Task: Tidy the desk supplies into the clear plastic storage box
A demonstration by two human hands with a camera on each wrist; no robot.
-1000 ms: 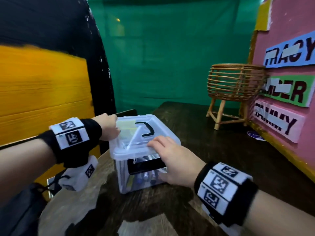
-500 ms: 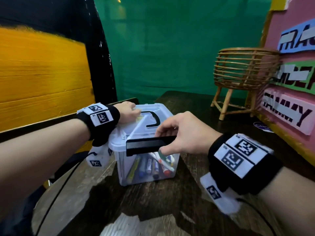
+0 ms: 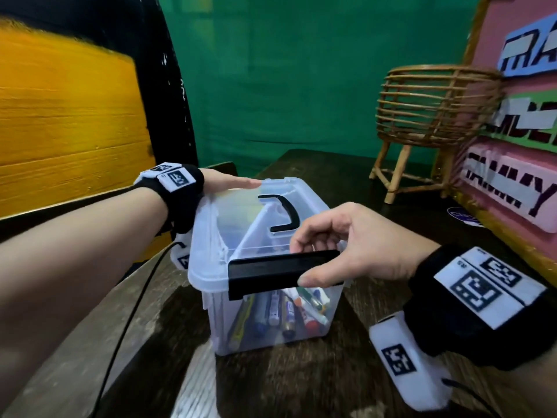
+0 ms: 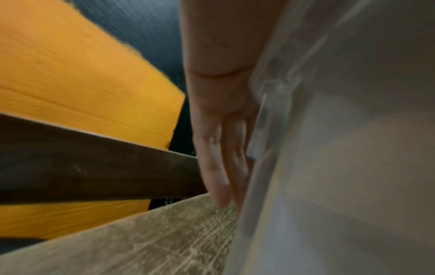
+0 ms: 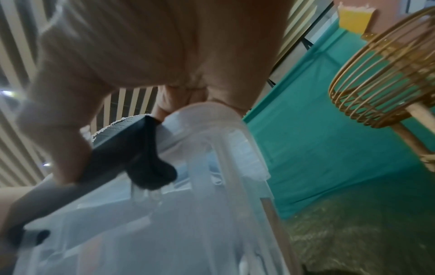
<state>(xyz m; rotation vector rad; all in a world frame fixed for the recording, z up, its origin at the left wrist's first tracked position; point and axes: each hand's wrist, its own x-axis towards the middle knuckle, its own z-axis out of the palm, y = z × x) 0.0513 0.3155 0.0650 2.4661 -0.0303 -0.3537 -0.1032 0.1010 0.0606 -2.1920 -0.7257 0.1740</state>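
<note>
Lettering on the pink signboard (image 3: 518,164) at far right is cut off and partly masked by grey strips: a blue strip reads "TRA…", a pink one below seems to read "TAMMY", the green strip between them is unreadable. Black-and-white square code tags sit on both black wristbands (image 3: 479,300). A blue round sticker (image 3: 462,216) lies on the table beneath the board; its print is too small to read.

Clear plastic storage box (image 3: 271,321) stands on the dark worn wooden table (image 3: 301,381), lid on, with a black carry handle (image 3: 281,214) lying flat on top. Through the front wall show markers and pens (image 3: 280,312), leaning together; their labels are illegible.

Right hand (image 3: 355,248): grip narrow, thumb under and fingers over the black front latch bar (image 3: 283,274), which is swung up away from the box wall. Left hand (image 3: 229,184): grip wide, fingers straight, flat against the far left edge of the lid.

Head view alone shows the box contents, the signboard and both wrists. Left wrist view, blurred, shows the left hand's fingers (image 4: 219,167) laid straight down the box's side wall (image 4: 341,167), tips near the table, with a yellow panel (image 4: 77,83) behind. Right wrist view shows the latch's hinge knuckle (image 5: 150,167) at the box corner and the thumb (image 5: 58,145) pressing on the bar. Woven rattan basket on wooden legs (image 3: 434,107) stands well apart, right rear.
</note>
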